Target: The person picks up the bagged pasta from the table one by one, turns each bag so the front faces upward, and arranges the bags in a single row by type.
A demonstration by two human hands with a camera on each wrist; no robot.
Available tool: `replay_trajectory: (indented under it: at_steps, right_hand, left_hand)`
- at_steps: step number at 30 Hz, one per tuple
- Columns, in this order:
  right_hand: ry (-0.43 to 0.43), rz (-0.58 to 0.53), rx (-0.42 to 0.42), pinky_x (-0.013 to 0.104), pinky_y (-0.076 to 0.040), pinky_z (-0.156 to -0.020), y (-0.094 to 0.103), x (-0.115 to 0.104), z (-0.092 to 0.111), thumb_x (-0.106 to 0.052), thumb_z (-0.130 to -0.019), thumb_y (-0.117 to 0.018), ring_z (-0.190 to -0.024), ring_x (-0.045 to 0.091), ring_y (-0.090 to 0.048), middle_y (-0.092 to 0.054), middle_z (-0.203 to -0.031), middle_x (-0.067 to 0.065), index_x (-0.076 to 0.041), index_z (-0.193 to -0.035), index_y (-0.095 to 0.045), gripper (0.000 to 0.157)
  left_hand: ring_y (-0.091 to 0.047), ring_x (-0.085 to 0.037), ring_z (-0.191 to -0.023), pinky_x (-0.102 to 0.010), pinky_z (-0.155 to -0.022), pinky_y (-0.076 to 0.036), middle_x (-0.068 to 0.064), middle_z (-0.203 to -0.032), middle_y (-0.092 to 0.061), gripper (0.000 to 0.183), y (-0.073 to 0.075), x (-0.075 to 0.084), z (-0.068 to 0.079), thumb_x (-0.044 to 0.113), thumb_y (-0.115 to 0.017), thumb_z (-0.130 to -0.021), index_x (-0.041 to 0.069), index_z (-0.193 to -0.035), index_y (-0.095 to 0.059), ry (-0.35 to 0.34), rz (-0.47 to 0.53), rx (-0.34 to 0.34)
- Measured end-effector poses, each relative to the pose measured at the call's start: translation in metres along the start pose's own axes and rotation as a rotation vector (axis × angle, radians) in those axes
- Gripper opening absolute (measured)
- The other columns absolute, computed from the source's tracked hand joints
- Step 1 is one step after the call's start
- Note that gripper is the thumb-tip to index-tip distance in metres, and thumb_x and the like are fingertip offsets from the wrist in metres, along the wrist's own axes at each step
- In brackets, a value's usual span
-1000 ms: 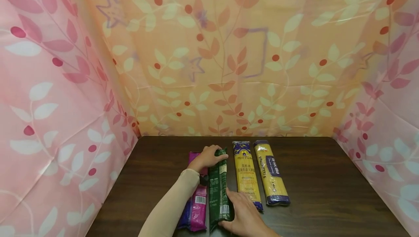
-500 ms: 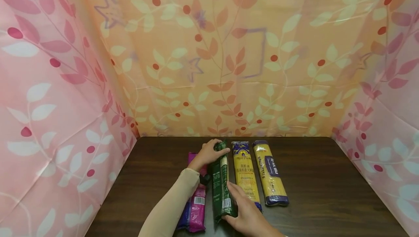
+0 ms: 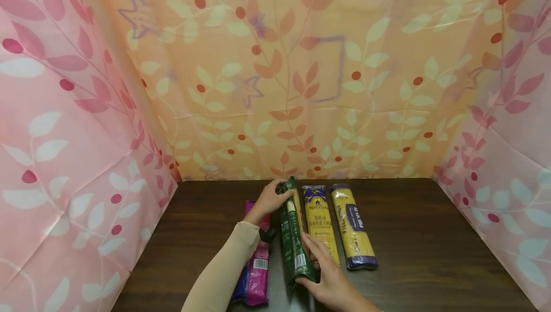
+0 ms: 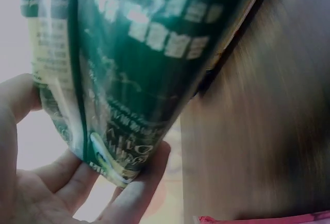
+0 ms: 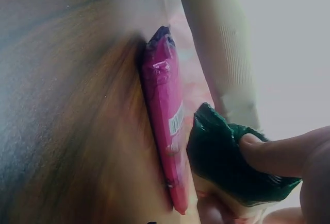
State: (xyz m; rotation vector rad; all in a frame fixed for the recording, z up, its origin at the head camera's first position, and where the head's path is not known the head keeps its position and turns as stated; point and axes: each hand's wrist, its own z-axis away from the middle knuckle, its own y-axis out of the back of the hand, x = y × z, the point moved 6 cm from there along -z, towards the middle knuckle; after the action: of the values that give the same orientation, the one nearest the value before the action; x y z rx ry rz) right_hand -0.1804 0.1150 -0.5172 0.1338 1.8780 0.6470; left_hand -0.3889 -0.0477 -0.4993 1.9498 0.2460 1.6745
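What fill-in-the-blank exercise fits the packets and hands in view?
The left hand grips the far end of the long, glossy ____ plastic packet.
Its near end is in the ____ hand.
In the head view, the long magenta plastic packet lies to its ____.
The dark brown wood-grain table bears ____ long yellow spaghetti packets.
Missing words: green; right; left; two.

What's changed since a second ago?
The long, shiny green plastic packet has risen above the dark wooden table and shifted rightward, held throughout by the left hand and right hand. The shiny pink plastic packet and two long yellow spaghetti packets stayed put.
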Motion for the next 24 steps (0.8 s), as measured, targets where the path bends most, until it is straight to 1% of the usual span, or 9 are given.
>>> replay_trajectory:
  at_steps: [4, 6, 8, 9, 12, 16, 18, 22, 24]
  right_hand:
    - [-0.013, 0.000, 0.058, 0.032, -0.062, -0.090, 0.003, 0.001, 0.002, -0.022, -0.086, -0.093, -0.121, 0.041, -0.063, -0.038, -0.163, 0.032, -0.008, -0.170, -0.030, 0.106]
    - [-0.045, -0.010, 0.073, 0.034, -0.062, -0.090, 0.004, 0.002, 0.002, -0.024, -0.085, -0.094, -0.119, 0.042, -0.066, -0.040, -0.162, 0.034, -0.005, -0.170, -0.029, 0.108]
    - [-0.097, -0.049, 0.065, 0.037, -0.063, -0.090, 0.005, 0.004, 0.002, -0.025, -0.086, -0.093, -0.112, 0.040, -0.071, -0.042, -0.160, 0.035, -0.004, -0.170, -0.027, 0.109]
    - [-0.121, -0.075, 0.056, 0.038, -0.063, -0.090, 0.004, 0.005, 0.002, -0.025, -0.087, -0.092, -0.113, 0.040, -0.072, -0.043, -0.159, 0.036, -0.003, -0.170, -0.026, 0.109]
    - [-0.184, -0.210, 0.026, 0.039, -0.063, -0.091, 0.003, 0.009, 0.001, -0.021, -0.089, -0.091, -0.118, 0.045, -0.071, -0.040, -0.157, 0.042, -0.001, -0.170, -0.023, 0.108]
    - [-0.233, -0.441, -0.020, 0.034, -0.061, -0.094, -0.003, 0.015, 0.001, -0.009, -0.091, -0.086, -0.132, 0.054, -0.059, -0.028, -0.161, 0.045, 0.002, -0.170, -0.017, 0.106]
    - [-0.252, -0.528, -0.050, 0.031, -0.060, -0.096, -0.005, 0.017, 0.001, -0.004, -0.093, -0.083, -0.136, 0.055, -0.054, -0.028, -0.161, 0.045, 0.005, -0.169, -0.013, 0.104]
    - [-0.281, -0.622, -0.108, 0.030, -0.057, -0.100, -0.008, 0.018, 0.001, 0.000, -0.097, -0.078, -0.138, 0.049, -0.053, -0.034, -0.159, 0.043, 0.011, -0.167, -0.006, 0.101]
    - [-0.291, -0.627, -0.128, 0.032, -0.057, -0.102, -0.008, 0.018, 0.001, 0.002, -0.097, -0.077, -0.139, 0.050, -0.052, -0.034, -0.159, 0.043, 0.014, -0.165, -0.004, 0.101]
  left_hand:
    - [-0.057, -0.040, -0.135, -0.057, -0.104, -0.052, -0.018, -0.149, -0.060, 0.056, 0.004, -0.001, 0.000, 0.042, -0.072, -0.104, 0.011, -0.149, -0.061, -0.015, 0.063, 0.044]
    - [-0.060, -0.037, -0.128, -0.054, -0.098, -0.055, -0.017, -0.143, -0.063, 0.054, 0.006, -0.001, 0.000, 0.041, -0.072, -0.104, 0.011, -0.148, -0.061, -0.025, 0.079, 0.063]
    - [-0.060, -0.036, -0.126, -0.052, -0.096, -0.055, -0.017, -0.140, -0.064, 0.053, 0.008, -0.001, 0.000, 0.040, -0.073, -0.104, 0.011, -0.147, -0.062, -0.027, 0.097, 0.080]
    - [-0.060, -0.036, -0.125, -0.052, -0.096, -0.055, -0.017, -0.140, -0.064, 0.053, 0.009, -0.001, -0.001, 0.039, -0.073, -0.103, 0.011, -0.147, -0.062, -0.030, 0.110, 0.086]
    - [-0.060, -0.037, -0.126, -0.053, -0.097, -0.055, -0.019, -0.140, -0.064, 0.053, 0.012, 0.000, -0.001, 0.038, -0.074, -0.103, 0.010, -0.146, -0.063, -0.034, 0.143, 0.104]
    - [-0.059, -0.038, -0.126, -0.053, -0.096, -0.055, -0.021, -0.141, -0.062, 0.053, 0.014, 0.002, 0.000, 0.036, -0.074, -0.103, 0.009, -0.147, -0.062, -0.032, 0.169, 0.116]
    - [-0.059, -0.037, -0.125, -0.052, -0.095, -0.056, -0.020, -0.141, -0.062, 0.054, 0.014, 0.002, 0.000, 0.036, -0.075, -0.103, 0.008, -0.147, -0.062, -0.030, 0.178, 0.115]
    - [-0.059, -0.036, -0.126, -0.052, -0.097, -0.056, -0.019, -0.144, -0.061, 0.055, 0.014, 0.002, 0.001, 0.036, -0.074, -0.104, 0.007, -0.149, -0.060, -0.031, 0.190, 0.093]
    - [-0.058, -0.036, -0.128, -0.054, -0.101, -0.054, -0.018, -0.146, -0.060, 0.056, 0.014, 0.001, 0.001, 0.035, -0.074, -0.104, 0.007, -0.149, -0.059, -0.034, 0.197, 0.080]
